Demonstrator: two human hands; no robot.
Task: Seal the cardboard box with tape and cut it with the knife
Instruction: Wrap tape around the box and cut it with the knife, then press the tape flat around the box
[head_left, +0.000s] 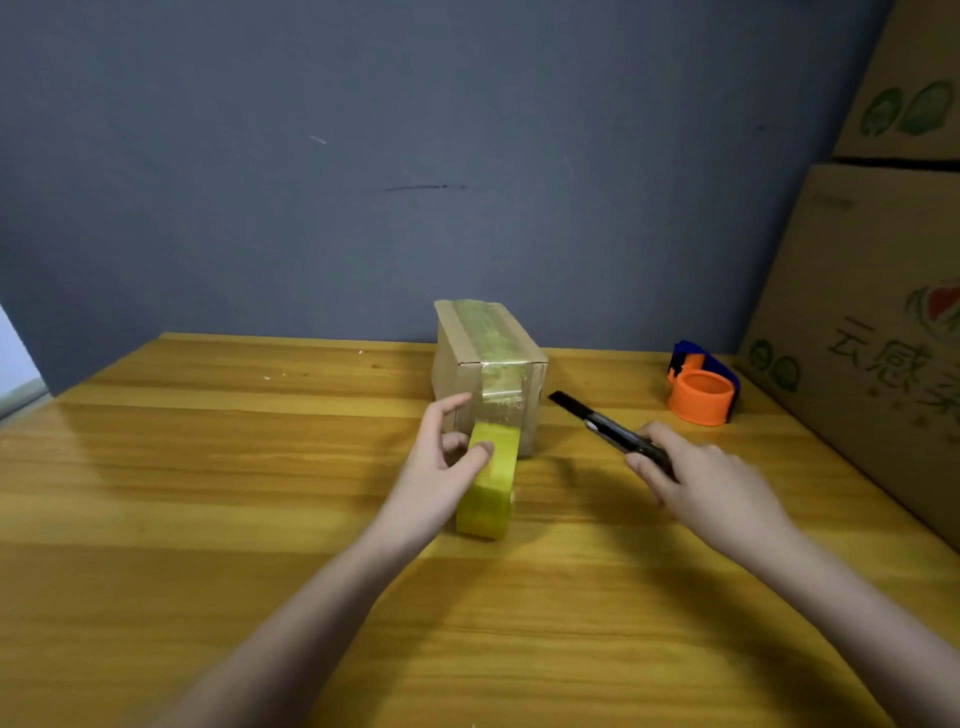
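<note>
A small cardboard box (462, 358) stands on the wooden table (208, 467) near the wall, with a strip of yellowish tape running over its top and down its near face. The strip leads to a yellow tape roll (491, 488) standing on edge in front of the box. My left hand (447, 462) rests on the roll, thumb on its top and fingers spread toward the box. My right hand (706, 478) holds a black utility knife (602, 423), its tip pointing up-left toward the box's right side, a short gap away.
An orange and blue tape dispenser (701, 384) sits at the back right of the table. Large printed cardboard cartons (872, 338) are stacked along the right edge. A grey wall (363, 182) stands close behind the box.
</note>
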